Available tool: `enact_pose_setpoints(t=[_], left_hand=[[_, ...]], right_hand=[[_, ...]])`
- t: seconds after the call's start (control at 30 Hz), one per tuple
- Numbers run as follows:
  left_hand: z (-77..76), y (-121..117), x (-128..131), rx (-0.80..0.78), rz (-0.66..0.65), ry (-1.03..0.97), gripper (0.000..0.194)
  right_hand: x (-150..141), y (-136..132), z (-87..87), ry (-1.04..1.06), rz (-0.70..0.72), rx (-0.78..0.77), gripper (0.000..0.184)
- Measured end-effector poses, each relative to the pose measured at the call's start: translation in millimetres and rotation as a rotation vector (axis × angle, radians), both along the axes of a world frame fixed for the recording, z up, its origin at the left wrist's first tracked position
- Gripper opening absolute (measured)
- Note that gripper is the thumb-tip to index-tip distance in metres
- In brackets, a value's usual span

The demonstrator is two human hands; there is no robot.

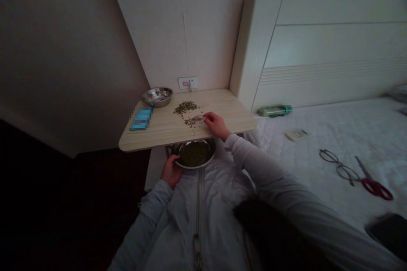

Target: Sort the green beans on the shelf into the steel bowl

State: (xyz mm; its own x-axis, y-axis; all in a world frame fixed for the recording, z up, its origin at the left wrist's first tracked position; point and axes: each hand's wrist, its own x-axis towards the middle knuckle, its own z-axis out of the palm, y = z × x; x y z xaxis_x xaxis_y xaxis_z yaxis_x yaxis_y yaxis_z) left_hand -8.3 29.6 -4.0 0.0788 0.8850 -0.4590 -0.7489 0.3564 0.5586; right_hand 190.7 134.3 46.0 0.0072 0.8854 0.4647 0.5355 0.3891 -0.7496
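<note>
My left hand (172,172) grips the left rim of a metal bowl (208,160), which sits at my lap just below the table's front edge. Small green beans, like mung beans, fill the bottom of this bowl. Over the wooden tabletop (152,136), my right hand (216,124) has its fingers pinched on a small, thin, shiny piece (199,118) whose kind I cannot make out. Right by its tip lies a loose scatter of beans (190,123). A denser pile of beans (187,107) is spread just behind.
A second metal bowl (158,97) stands at the table's back left, with a lit phone (141,119) before it. A socket (188,82) is on the wall. On the bed lie a green bottle (274,111), a small pale box (296,135), glasses (339,165), scissors (375,185) and a dark object (389,230).
</note>
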Motion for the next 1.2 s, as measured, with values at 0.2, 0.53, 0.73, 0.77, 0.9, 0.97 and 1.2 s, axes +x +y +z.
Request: enact_pose_setpoints(t=[0.2, 0.53, 0.73, 0.77, 0.9, 0.97, 1.2], left_hand=[[3.5, -1.2, 1.1, 0.008, 0.006, 0.011, 0.021], [2.5, -1.5, 1.0, 0.007, 0.005, 0.023, 0.022], [4.5, -2.8, 1.6, 0.007, 0.003, 0.029, 0.022], [4.8, -2.8, 1.6, 0.004, 0.006, 0.030, 0.021], [5.4, -2.0, 1.4, -0.003, 0.006, 0.031, 0.022], [5.3, -1.5, 1.5, -0.007, 0.002, 0.031, 0.023], [5.0, -1.5, 2.5, 0.002, -0.009, 0.025, 0.025]], right_hand=[[-11.6, -5.4, 4.7, 0.006, -0.018, -0.037, 0.022], [-7.3, -10.8, 5.7, -0.004, -0.165, -0.094, 0.021], [-6.0, -11.8, 4.9, -0.028, -0.229, -0.114, 0.020], [-6.3, -11.8, 5.1, -0.033, -0.236, -0.116, 0.020], [-7.0, -11.4, 6.0, -0.051, -0.259, -0.124, 0.020], [-7.0, -11.4, 6.3, -0.061, -0.262, -0.126, 0.020], [-8.1, -10.8, 5.4, -0.101, -0.257, -0.136, 0.018]])
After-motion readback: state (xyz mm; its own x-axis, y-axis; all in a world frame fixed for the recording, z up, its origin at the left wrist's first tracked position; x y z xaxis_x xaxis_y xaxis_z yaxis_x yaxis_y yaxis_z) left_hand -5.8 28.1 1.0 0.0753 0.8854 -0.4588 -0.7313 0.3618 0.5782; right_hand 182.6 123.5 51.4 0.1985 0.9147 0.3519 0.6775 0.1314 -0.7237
